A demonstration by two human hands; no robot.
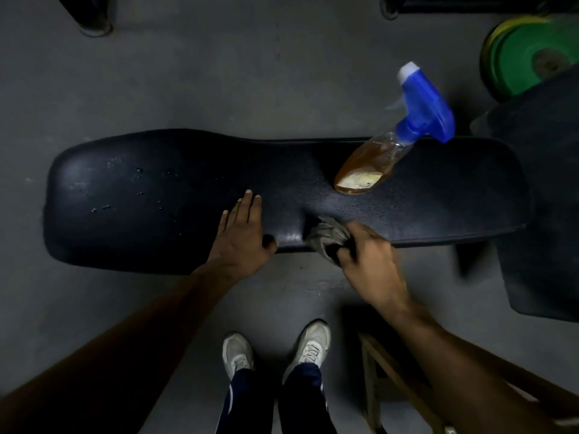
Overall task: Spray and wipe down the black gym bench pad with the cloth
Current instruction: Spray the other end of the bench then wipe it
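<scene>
The black gym bench pad (156, 183) runs left to right across the middle of the view, with droplets on its left part. A spray bottle (388, 151) with amber liquid and a blue trigger head stands on the pad's right half. My left hand (241, 233) rests flat on the pad's near edge, fingers straight. My right hand (366, 261) grips a bunched grey cloth (326, 236) and presses it against the pad's near edge, just right of the left hand.
Green and yellow weight plates (532, 54) lie at the upper right beside another dark pad (539, 189). A wooden frame (379, 377) stands at the lower right. My white shoes (238, 352) stand on the grey floor below the bench. Dark equipment feet (94, 23) sit at the top left.
</scene>
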